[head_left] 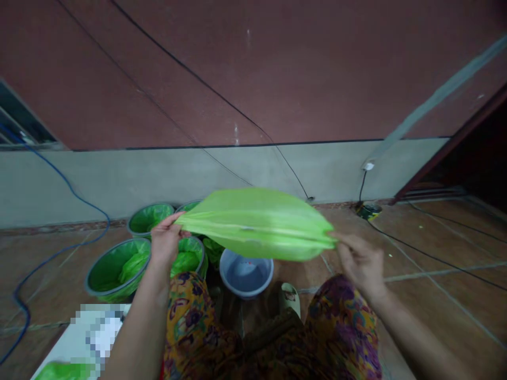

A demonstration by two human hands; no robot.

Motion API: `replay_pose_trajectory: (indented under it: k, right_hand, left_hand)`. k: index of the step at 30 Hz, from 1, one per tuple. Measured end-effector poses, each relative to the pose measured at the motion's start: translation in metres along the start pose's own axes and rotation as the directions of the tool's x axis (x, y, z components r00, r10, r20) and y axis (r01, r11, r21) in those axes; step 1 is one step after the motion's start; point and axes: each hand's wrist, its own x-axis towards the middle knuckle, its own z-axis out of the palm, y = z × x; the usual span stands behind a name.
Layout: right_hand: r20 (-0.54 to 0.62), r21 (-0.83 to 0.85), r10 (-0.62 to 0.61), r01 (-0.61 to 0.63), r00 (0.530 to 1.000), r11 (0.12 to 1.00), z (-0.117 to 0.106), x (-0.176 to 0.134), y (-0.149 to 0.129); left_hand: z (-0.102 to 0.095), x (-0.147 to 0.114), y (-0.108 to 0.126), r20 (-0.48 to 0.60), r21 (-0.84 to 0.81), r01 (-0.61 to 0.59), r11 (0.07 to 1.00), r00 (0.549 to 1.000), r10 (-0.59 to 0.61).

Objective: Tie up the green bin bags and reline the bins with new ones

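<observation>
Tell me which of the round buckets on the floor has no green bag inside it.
It is the grey-blue bucket nearest the person's knees, under the stretched green bag. Its inside is bare, while the other buckets, such as the large one at left, have green liners.

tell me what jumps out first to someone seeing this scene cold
The bright green plastic bag stretched across the middle of the view, pinched at one end by the left hand and at the other by the right hand. Below it on the tiled floor sit grey pots already lined with green bags, next to one unlined grey pot. Black cables cross the dark red wall behind.
</observation>
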Motion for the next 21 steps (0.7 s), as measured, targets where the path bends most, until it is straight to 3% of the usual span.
replay_pose_trajectory:
  k: [1,2,3,6,9,15,21]
  right_hand:
    - [0.222,0.031,0.034,-0.042,0.974,0.999,0.014,-0.022,0.002]
    - [0.43,0.054,0.06,-0.092,0.901,0.994,0.029,-0.043,0.004]
    - [0.543,0.067,0.089,-0.149,0.835,0.987,0.043,-0.064,0.005]
    - [0.609,0.049,0.165,-0.245,0.776,0.968,0.07,-0.105,-0.001]
    - [0.696,0.052,0.097,-0.185,0.711,0.981,0.075,-0.114,-0.02]
    - [0.892,0.105,-0.06,-0.077,0.449,0.991,0.077,-0.115,-0.074]
    - [0.915,0.26,-0.273,0.083,0.296,0.962,0.099,-0.126,-0.119]
  left_hand:
    - [-0.014,-0.003,-0.005,0.025,0.041,0.051,0.998,0.998,-0.052]
    - [-0.028,-0.007,-0.012,0.051,0.096,0.119,0.988,0.991,-0.124]
    - [-0.041,-0.011,-0.02,0.071,0.149,0.188,0.971,0.977,-0.2]
    - [-0.074,-0.019,-0.04,-0.011,0.17,0.274,0.946,0.961,-0.277]
    - [-0.093,-0.014,-0.046,-0.103,0.071,0.296,0.953,0.952,-0.288]
    - [-0.111,0.009,-0.039,-0.11,-0.091,0.333,0.938,0.933,-0.342]
    - [-0.115,0.021,-0.041,-0.234,-0.063,0.359,0.931,0.902,-0.363]
